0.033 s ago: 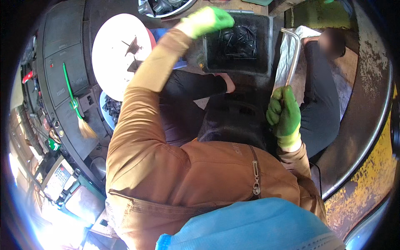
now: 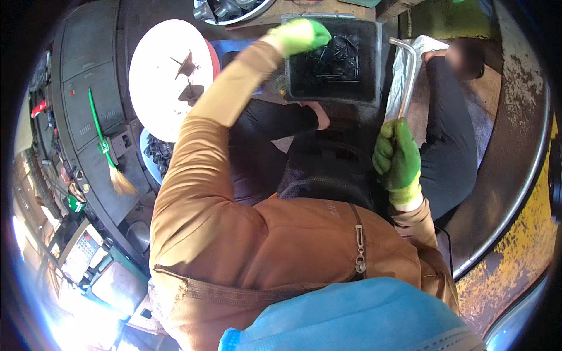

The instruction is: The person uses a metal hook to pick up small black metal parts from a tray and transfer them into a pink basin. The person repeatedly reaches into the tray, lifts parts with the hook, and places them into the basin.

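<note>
My left hand (image 2: 301,36), in a yellow-green glove, reaches over the left rim of a black bin (image 2: 374,64). Its fingers are bunched together, and whatever they may hold is hidden. Inside the bin lie thin dark metal pieces (image 2: 339,61). My right hand (image 2: 398,155), also gloved, is closed round the lower end of a bent metal rod (image 2: 413,76). The rod stands up from the fist, and its short upper end turns left beside the bin's right side.
At left, a round white surface (image 2: 155,76) carries dark metal parts (image 2: 190,90). A blue basin (image 2: 145,155) of dark parts sits below it, and another tub (image 2: 237,19) of metal parts stands at the top. A curved metal edge (image 2: 515,216) runs along the right.
My left hand has moved a little right and down, towards the bin's inside. My right hand and the rod have shifted slightly left.
</note>
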The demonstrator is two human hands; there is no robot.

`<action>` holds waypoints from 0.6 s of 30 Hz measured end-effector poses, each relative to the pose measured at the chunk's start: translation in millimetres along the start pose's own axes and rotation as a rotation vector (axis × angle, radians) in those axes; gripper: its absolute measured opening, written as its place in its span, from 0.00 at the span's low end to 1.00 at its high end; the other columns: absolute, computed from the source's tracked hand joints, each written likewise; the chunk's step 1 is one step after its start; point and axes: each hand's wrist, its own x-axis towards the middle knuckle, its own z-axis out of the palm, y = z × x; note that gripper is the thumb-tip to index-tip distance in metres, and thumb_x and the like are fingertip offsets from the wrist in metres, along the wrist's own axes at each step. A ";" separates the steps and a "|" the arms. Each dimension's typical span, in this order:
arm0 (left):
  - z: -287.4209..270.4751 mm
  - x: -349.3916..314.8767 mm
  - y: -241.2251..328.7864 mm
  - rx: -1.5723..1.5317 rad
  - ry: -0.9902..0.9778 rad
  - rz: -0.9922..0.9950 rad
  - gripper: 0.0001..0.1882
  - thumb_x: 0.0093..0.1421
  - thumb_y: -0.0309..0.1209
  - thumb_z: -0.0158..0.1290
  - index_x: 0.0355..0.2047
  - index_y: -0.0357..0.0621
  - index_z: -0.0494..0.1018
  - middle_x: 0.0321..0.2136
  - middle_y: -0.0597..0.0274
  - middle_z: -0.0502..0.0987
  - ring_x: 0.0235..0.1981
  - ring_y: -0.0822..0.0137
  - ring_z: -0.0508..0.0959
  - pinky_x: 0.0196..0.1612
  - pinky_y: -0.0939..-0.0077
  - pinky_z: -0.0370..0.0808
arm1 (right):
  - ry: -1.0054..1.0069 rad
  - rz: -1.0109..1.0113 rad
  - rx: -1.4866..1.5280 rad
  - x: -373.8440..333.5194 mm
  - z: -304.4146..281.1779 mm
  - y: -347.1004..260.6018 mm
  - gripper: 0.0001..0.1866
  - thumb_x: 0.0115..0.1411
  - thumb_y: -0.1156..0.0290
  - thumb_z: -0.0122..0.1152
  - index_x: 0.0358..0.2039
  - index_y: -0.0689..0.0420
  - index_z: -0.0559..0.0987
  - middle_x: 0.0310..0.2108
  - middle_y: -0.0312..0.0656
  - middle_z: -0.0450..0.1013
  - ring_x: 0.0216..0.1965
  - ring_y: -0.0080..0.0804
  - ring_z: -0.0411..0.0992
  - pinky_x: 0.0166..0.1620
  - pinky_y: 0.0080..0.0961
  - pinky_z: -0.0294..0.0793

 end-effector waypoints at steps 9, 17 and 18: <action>85.9 85.5 -12.5 0.674 -0.159 -0.177 0.12 0.55 0.25 0.47 0.35 0.40 0.80 0.35 0.46 0.79 0.38 0.51 0.80 0.41 0.59 0.76 | 0.003 0.044 0.011 7.4 -3.0 11.5 0.15 0.64 0.51 0.48 0.29 0.48 0.72 0.16 0.25 0.59 0.14 0.16 0.53 0.17 0.14 0.51; 30.5 -28.8 14.6 0.635 0.256 0.144 0.07 0.51 0.32 0.53 0.29 0.44 0.74 0.29 0.53 0.76 0.32 0.51 0.77 0.36 0.57 0.72 | -0.042 -0.117 -0.086 25.1 -8.1 22.3 0.14 0.65 0.55 0.48 0.27 0.48 0.72 0.15 0.24 0.59 0.12 0.14 0.53 0.15 0.14 0.49; 31.7 -46.7 22.4 0.636 0.269 0.097 0.08 0.53 0.34 0.53 0.32 0.46 0.74 0.28 0.56 0.74 0.32 0.52 0.76 0.36 0.59 0.72 | -0.064 -0.125 -0.078 30.3 -7.8 27.7 0.15 0.64 0.54 0.50 0.27 0.50 0.73 0.15 0.25 0.59 0.13 0.14 0.53 0.15 0.15 0.49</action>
